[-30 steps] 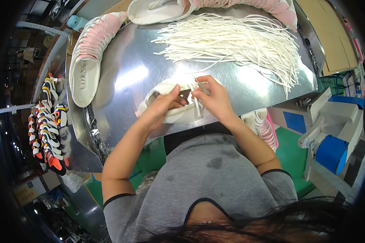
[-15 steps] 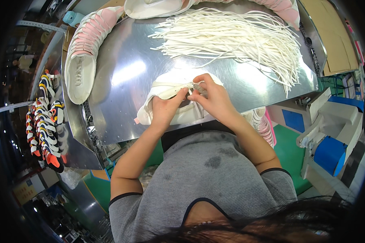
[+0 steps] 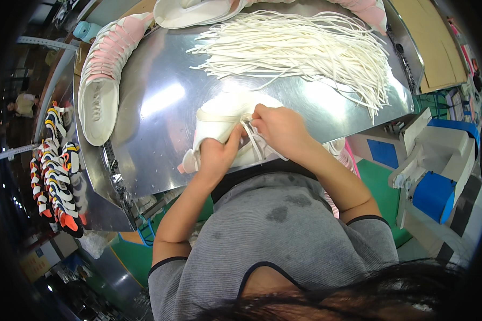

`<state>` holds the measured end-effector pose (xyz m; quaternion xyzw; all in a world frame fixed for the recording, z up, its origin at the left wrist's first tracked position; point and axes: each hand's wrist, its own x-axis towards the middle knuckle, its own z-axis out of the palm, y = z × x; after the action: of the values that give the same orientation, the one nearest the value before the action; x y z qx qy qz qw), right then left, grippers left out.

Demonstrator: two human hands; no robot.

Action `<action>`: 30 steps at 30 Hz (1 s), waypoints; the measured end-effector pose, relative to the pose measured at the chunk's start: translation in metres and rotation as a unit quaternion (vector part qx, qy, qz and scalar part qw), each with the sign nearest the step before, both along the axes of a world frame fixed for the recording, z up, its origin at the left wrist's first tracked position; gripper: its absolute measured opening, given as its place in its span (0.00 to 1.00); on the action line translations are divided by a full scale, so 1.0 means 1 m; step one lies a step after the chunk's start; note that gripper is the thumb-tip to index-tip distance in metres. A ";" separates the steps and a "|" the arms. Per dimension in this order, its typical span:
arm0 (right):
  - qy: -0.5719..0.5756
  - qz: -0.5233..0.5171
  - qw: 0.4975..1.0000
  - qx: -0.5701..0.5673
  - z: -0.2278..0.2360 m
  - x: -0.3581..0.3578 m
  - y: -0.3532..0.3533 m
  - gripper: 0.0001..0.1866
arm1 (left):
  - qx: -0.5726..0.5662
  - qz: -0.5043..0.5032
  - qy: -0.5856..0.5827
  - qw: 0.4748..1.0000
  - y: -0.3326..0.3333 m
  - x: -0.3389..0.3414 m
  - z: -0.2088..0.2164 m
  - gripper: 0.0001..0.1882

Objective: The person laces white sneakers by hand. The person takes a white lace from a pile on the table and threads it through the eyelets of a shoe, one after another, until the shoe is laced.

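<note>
Metal table edge (image 3: pixel 163 183) beside shoe (image 3: pixel 215 126), room leftward

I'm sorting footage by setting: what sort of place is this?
Probably a shoe factory: a pile of loose white laces on a metal table, a row of nested pink-and-white shoes, and many multicoloured shoes at the left.

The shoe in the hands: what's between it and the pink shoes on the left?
In the head view, just shiny metal table lies between the held shoe and those pink shoes.
</note>
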<state>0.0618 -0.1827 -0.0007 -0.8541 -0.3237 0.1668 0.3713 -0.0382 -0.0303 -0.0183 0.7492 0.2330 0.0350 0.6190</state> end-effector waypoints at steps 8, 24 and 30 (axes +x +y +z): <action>-0.015 0.123 0.984 -0.125 0.031 0.027 -0.005 0.07 | -0.041 -0.064 0.065 0.995 0.025 -0.002 0.016 0.12; 0.015 -0.087 0.990 0.108 -0.035 0.008 0.027 0.11 | -0.306 -0.109 0.101 0.941 0.051 -0.005 0.036 0.12; 0.014 -0.139 0.985 0.099 -0.037 0.011 0.026 0.12 | -0.500 0.012 -0.374 0.781 0.110 -0.057 0.163 0.04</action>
<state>0.0723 -0.1571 -0.0380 -0.8473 -0.2113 0.0924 0.4784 -0.0955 0.0798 0.1449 0.2594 -0.0227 0.1986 0.9449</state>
